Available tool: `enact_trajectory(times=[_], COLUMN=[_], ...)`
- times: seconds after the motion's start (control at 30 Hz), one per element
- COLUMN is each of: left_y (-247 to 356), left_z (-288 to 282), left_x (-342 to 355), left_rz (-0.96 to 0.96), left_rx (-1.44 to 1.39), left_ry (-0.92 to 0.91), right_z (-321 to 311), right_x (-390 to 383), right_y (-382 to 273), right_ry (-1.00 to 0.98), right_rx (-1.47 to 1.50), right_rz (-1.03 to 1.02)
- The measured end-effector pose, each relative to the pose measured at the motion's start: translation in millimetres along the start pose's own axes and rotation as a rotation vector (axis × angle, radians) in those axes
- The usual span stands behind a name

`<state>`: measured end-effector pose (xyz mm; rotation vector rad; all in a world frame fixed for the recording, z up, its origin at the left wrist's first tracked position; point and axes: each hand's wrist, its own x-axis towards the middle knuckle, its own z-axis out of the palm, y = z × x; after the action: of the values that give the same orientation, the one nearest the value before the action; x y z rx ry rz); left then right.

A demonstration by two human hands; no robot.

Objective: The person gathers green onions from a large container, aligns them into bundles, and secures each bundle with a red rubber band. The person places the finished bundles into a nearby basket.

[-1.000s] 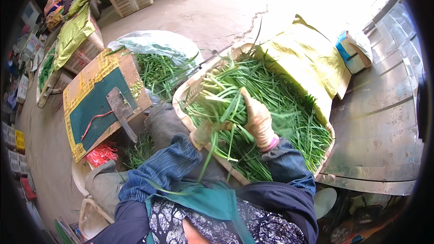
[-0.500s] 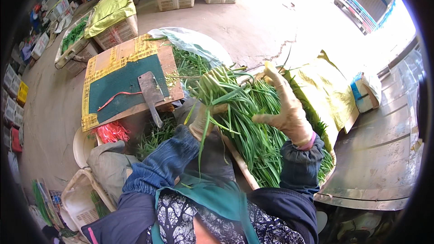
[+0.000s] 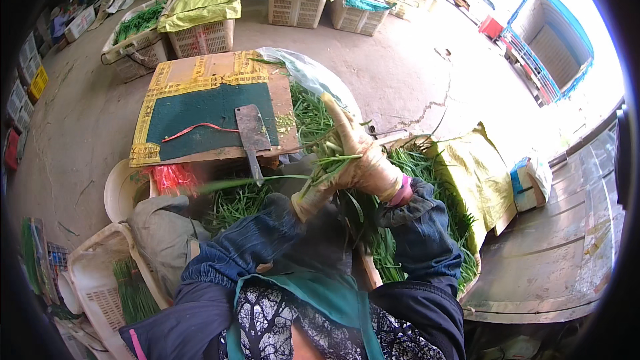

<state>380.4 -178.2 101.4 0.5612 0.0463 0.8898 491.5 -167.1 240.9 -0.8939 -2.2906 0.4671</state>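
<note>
the left grip, in a pale glove, is curled around a bunch of green stalks, whose pale ends poke out above it. the right grip lies against the same bunch, one finger stretched upward; whether it pinches the stalks i cannot tell. ahead and left of both grips is the worktop, with a cleaver and a red strip on it. more greens lie right of the right grip, beside a yellow sheet.
</note>
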Motion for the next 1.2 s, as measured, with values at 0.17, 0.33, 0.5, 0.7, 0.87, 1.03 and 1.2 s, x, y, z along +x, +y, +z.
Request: enact_trajectory(times=[0.17,0.33,0.5,0.7,0.87,1.03,1.2], left_y=[16.6,104.8,172.5,198.5,155.6,165.7,154.2], left_z=[-8.0,57.3,48.5,62.5,72.8,52.5,29.1], left_x=[2.6,-12.3,-83.9,-124.1,-91.4,-103.9,-115.8], left_rz=[0.420,0.253,0.616,0.018,0.315,0.121,0.081], left_rx=[0.567,0.943,1.774,0.774,0.017,-0.264,-0.447], left_ry=[0.210,0.144,0.390,0.099,-0.204,-0.225,-0.292], right_z=[12.4,-2.6,-46.8,-39.6,36.0,104.0,130.5], right_x=[36.2,75.4,127.6,134.5,90.8,67.4,45.0], right_y=[-26.0,-23.7,-27.4,-67.8,-82.0,-108.9,-78.4], right_ry=[-0.033,0.073,0.414,0.682,0.262,0.462,0.270], right_rx=[-0.129,-0.017,0.164,0.314,0.825,-0.031,-0.083], right_rz=[0.196,0.073,-0.317,-0.564,-0.450,-1.106,-1.034])
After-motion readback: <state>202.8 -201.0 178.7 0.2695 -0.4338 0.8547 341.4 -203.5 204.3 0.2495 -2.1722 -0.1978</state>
